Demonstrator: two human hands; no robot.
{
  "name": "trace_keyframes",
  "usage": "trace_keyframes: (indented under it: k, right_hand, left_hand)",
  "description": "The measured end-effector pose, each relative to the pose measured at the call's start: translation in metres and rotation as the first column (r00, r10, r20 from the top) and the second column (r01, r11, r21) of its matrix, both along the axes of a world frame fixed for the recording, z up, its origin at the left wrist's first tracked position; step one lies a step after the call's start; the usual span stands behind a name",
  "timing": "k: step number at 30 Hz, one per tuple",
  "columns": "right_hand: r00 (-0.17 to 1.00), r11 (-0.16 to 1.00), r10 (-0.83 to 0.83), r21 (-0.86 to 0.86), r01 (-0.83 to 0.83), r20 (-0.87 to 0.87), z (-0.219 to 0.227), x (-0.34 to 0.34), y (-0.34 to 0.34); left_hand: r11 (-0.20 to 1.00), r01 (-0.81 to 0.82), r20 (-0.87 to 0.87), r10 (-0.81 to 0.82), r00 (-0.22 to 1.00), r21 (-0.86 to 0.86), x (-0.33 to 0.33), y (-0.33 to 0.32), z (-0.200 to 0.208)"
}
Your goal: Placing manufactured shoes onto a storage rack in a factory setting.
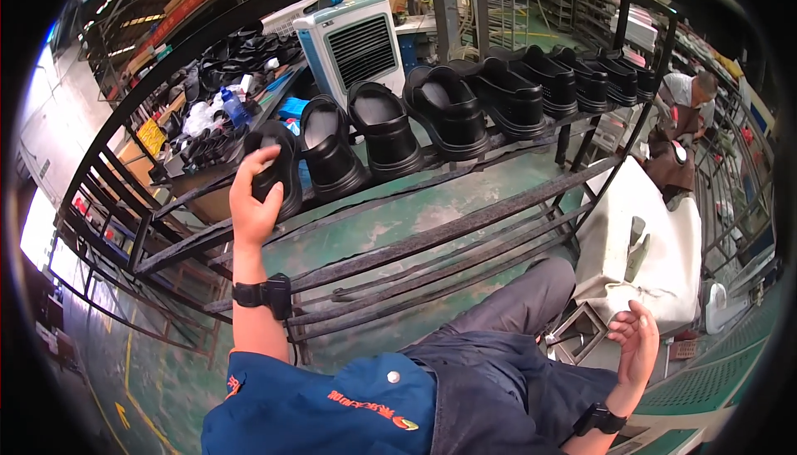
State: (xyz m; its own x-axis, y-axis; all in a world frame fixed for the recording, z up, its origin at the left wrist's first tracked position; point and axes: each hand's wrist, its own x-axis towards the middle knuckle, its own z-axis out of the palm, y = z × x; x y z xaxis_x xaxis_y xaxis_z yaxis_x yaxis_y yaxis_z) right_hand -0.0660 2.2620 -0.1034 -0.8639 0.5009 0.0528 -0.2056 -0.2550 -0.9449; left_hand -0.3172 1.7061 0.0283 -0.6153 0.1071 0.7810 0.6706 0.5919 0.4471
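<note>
My left hand (256, 202) is at the leftmost black shoe (286, 164) on a dark metal rack (448, 235), with its thumb and fingers curved round the heel end. Part of that shoe is hidden behind the hand. To its right, several more black shoes (448, 114) stand side by side along the same shelf, heels toward me. My right hand (635, 339) is held low at the right, nothing in it, its fingers loosely bent and apart. Close to it are a square metal frame (579, 335) and a large whitish sack (643, 247).
Below the shoes run more bars of the rack. Behind it stand a white-and-blue air cooler (353, 48) and a table heaped with black pieces, plastic bags and a blue bottle (234, 108). Another person (685, 106) bends over at the far right. Green perforated panels (706, 388) lie at lower right.
</note>
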Motion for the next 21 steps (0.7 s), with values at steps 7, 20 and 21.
trace_keyframes:
  k: [7, 20, 21]
  right_hand:
    - [0.997, 0.995, -0.042, 0.095, 0.036, 0.057, 0.033, -0.001, -0.015]
    - [0.778, 0.280, -0.249, 0.812, -0.512, 0.576, 0.214, 0.101, 0.082]
    - [0.741, 0.376, -0.350, 0.811, -0.449, 0.573, 0.212, 0.150, 0.089]
  left_hand:
    - [0.991, -0.132, -0.675, 0.080, 0.734, -0.026, 0.009, 0.063, -0.011]
    - [0.328, 0.803, 0.264, -0.825, 0.500, -0.497, -0.016, 0.372, -0.118]
    - [0.226, 0.832, 0.326, -0.843, 0.428, -0.506, -0.012, 0.386, -0.124]
